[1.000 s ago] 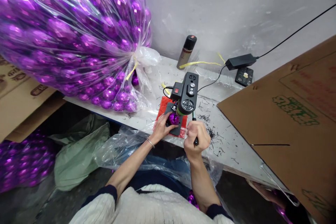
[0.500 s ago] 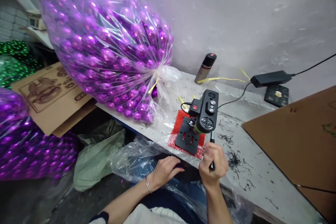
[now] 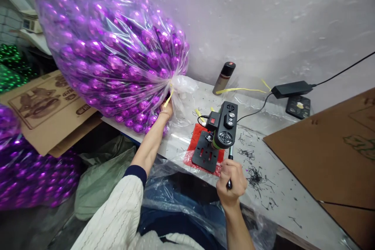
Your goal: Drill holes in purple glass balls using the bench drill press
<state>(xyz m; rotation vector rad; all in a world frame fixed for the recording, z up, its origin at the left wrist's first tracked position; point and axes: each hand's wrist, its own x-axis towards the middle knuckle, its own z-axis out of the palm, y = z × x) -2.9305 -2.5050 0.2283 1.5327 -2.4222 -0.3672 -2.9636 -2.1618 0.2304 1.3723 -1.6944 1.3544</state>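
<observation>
Left hand reaches up the frame, arm extended, to just left of centre. It is at the gathered neck of a large clear bag of purple faceted balls, which fills most of the upper left. A yellow tie hangs across the hand. Fingertips hidden among plastic and balls; cannot tell whether they grasp anything.

Right hand, lower right of centre, is clenched in a fist around a black handle, whose lower end pokes out below the fingers. The handle's metal rod runs up to a small black machine, right of centre, with round vents and a red switch on its side. Under the machine, a slotted black plate lies bare over a red sheet.

White tabletop to the right of the machine: scattered thin black bits, densest near the right fist. Above the machine, a dark-capped can stands near the wall. Further right, a black power adapter with cords. A large cardboard box occupies the right edge; flattened brown cardboard lies at left, more purple balls lower left.
</observation>
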